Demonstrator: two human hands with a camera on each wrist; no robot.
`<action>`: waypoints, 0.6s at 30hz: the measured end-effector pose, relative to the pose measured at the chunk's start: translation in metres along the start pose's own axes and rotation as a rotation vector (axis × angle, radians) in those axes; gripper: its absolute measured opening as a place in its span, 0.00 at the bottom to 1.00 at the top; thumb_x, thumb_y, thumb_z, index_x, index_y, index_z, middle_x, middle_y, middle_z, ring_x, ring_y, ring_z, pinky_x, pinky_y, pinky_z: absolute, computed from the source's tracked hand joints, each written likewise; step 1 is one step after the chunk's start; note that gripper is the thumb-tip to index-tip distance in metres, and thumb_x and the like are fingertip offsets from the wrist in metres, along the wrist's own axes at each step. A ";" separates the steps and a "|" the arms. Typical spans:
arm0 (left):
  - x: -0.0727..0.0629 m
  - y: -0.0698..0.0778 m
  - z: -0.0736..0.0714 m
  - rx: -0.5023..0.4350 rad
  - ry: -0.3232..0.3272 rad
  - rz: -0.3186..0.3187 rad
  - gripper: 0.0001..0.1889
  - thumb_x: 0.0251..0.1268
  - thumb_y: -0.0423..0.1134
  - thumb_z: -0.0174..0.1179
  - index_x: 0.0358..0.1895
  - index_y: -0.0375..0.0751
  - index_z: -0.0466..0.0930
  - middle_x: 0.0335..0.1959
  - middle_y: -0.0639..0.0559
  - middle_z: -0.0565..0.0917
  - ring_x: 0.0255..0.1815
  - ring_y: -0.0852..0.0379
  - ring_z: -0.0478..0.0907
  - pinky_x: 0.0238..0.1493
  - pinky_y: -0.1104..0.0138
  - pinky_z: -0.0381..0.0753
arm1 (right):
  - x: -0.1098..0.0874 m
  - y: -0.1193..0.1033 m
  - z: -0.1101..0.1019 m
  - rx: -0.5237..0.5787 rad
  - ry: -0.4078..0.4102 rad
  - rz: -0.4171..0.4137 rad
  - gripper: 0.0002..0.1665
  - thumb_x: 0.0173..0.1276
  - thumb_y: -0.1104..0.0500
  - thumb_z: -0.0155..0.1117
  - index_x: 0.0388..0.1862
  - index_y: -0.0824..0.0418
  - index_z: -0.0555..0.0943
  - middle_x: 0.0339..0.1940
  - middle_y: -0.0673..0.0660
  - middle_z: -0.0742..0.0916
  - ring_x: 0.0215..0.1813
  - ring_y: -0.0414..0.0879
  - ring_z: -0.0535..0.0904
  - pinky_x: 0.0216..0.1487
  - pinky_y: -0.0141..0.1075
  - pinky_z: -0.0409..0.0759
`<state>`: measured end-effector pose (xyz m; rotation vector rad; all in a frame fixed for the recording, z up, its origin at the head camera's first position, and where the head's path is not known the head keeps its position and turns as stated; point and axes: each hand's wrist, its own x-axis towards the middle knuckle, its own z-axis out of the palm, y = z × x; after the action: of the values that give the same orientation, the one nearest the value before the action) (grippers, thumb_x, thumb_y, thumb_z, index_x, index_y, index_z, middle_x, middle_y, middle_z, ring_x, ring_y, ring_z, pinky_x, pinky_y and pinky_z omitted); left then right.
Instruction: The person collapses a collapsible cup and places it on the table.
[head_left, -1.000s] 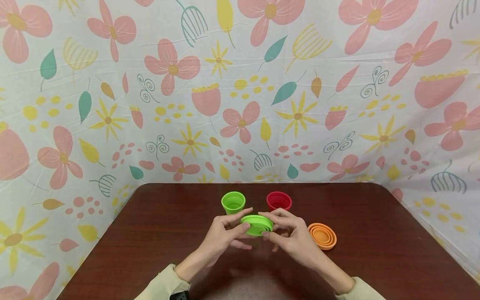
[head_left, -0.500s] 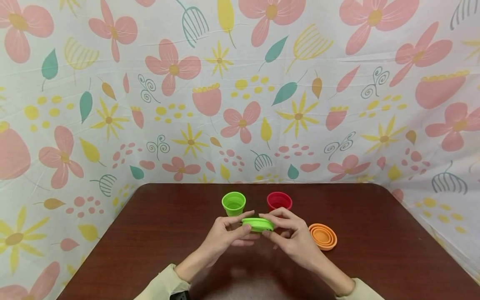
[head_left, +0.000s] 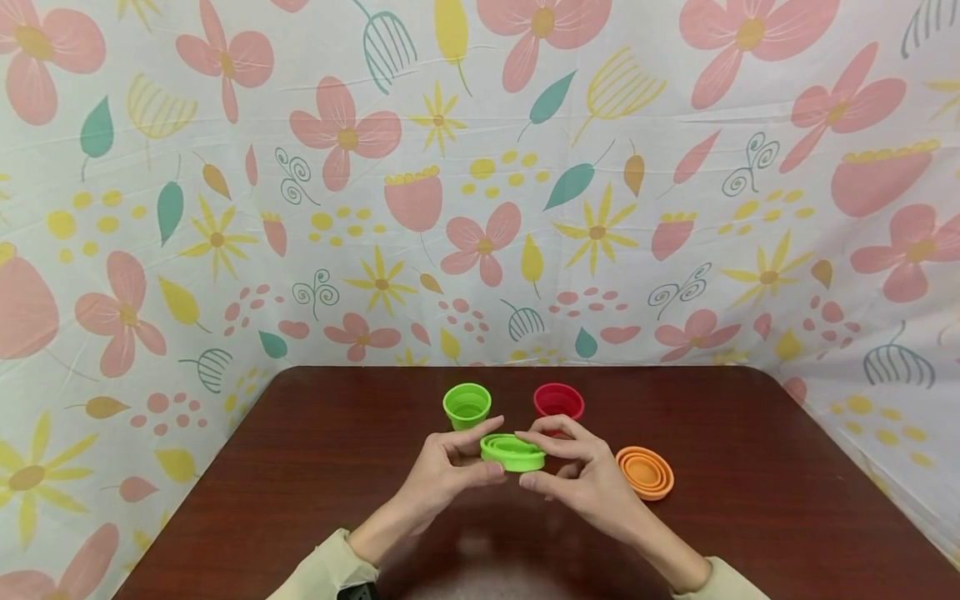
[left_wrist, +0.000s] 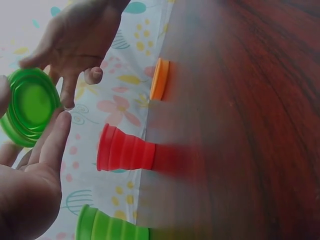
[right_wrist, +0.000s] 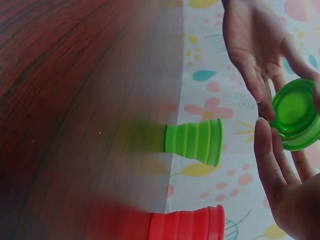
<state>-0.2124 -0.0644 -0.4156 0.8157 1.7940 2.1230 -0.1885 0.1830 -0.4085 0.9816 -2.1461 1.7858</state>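
Observation:
Both hands hold a light-green collapsible cup (head_left: 513, 454), folded flat into a ring, above the table in the head view. My left hand (head_left: 442, 473) grips its left side, thumb at the near lower edge and index finger along the far side. My right hand (head_left: 588, 471) pinches the opposite side between thumb and fingertips. In the left wrist view the folded cup (left_wrist: 34, 102) shows its round face between the hands. Behind them stand an extended green cup (head_left: 467, 404) and an extended red cup (head_left: 557, 402), the latter partly hidden by the right hand.
A flattened orange collapsible cup (head_left: 645, 473) lies to the right of my right hand. The dark wooden table (head_left: 330, 450) runs back to a flower-printed cloth (head_left: 480, 183) hanging behind and at the sides.
The folded green cup has tipped between the fingers, through an edge-on pose, so its nested rings now show on top. Both hands keep their places; the other cups stay put.

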 end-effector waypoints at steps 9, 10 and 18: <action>-0.002 -0.001 -0.001 -0.015 -0.027 0.027 0.44 0.62 0.29 0.76 0.81 0.37 0.63 0.67 0.35 0.80 0.57 0.47 0.86 0.55 0.58 0.87 | 0.002 -0.002 -0.001 -0.022 -0.028 0.051 0.38 0.63 0.65 0.81 0.72 0.54 0.81 0.66 0.60 0.78 0.49 0.49 0.85 0.34 0.46 0.91; -0.003 -0.001 -0.001 -0.022 -0.033 0.032 0.45 0.62 0.29 0.76 0.81 0.36 0.63 0.68 0.35 0.79 0.57 0.47 0.86 0.54 0.58 0.88 | 0.002 -0.002 -0.002 -0.030 -0.030 0.059 0.39 0.63 0.64 0.81 0.73 0.54 0.80 0.67 0.60 0.78 0.52 0.48 0.84 0.37 0.46 0.91; -0.003 -0.004 -0.001 -0.056 -0.065 0.084 0.44 0.59 0.25 0.76 0.80 0.35 0.66 0.69 0.33 0.78 0.56 0.48 0.87 0.53 0.58 0.88 | 0.003 -0.001 -0.003 -0.011 -0.053 0.129 0.50 0.59 0.63 0.84 0.79 0.58 0.72 0.74 0.61 0.77 0.59 0.49 0.85 0.47 0.43 0.90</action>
<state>-0.2113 -0.0653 -0.4205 0.9503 1.6882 2.1616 -0.1908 0.1846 -0.4053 0.9176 -2.2977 1.8218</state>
